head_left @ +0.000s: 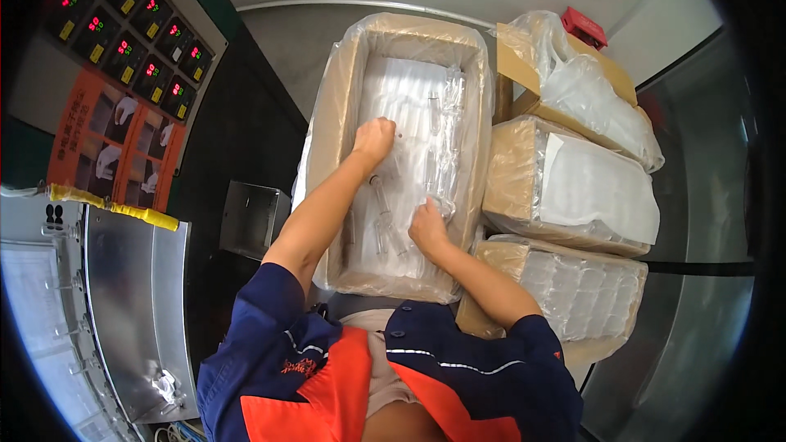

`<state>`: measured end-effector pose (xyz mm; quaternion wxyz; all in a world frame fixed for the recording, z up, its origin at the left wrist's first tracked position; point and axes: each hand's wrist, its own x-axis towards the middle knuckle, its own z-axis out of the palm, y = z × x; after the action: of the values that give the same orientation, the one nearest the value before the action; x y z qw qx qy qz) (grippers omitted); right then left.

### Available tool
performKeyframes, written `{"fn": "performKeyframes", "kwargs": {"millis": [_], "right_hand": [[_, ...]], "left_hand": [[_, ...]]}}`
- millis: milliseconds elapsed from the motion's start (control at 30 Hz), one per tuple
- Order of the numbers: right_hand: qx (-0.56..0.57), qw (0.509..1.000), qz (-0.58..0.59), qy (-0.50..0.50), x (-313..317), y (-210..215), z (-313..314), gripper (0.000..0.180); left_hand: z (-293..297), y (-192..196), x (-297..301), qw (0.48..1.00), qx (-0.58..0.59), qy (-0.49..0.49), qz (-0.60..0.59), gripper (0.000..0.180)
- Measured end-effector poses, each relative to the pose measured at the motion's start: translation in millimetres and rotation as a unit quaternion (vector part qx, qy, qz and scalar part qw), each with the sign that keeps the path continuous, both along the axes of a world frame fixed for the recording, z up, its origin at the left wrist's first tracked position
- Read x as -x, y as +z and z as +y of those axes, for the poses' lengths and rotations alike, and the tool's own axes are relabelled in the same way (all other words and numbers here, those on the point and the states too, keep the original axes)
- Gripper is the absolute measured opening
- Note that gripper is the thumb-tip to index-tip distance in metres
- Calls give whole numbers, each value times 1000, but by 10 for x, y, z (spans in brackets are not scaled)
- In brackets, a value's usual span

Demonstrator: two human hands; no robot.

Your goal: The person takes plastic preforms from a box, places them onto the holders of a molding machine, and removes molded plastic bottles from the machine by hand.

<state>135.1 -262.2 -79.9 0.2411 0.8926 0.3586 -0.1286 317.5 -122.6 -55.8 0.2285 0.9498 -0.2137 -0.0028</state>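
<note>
**Both hands inside a lined carton of clear tubes**

Grey floor and a pale wall frame a tight work spot, hemmed by a machine on the left and stacked boxes on the right. An open carton (344, 106) lined with a clear bag stands right in front of the person, its walls rising on all four sides, so the hands move only within its narrow well. The left hand (373, 139) reaches deep toward the middle of the carton, its fingers curled closed; what they grip, if anything, I cannot tell. The right hand (427, 227) sits nearer the body at the carton's right side, fingers closed on the lower end of a row of clear tubes (442, 139) that runs along the right wall. More tubes lie loose on the white layer below, between the two hands.

Just beside the carton's right wall stand three more boxes: an open one (573, 74) with bagged contents at the back, a sealed pack (573, 184) in the middle, a third (573, 290) nearest. Left of the carton, a small metal box (254, 217) and a steel panel (135, 311) crowd the gap. A control panel (131, 24) with red readouts hangs well apart at upper left.
</note>
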Motion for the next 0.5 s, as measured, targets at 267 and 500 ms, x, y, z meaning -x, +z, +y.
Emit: {"fn": "performKeyframes", "kwargs": {"millis": [267,500], "right_hand": [[-560,718,16,-412,-47,27,-12,22],[-853,127,179,-473,148,-50,100,22]], "left_hand": [[54,577,-365,905,405,114,-63,7],[99,205,682,932,117,-318,127,35]]}}
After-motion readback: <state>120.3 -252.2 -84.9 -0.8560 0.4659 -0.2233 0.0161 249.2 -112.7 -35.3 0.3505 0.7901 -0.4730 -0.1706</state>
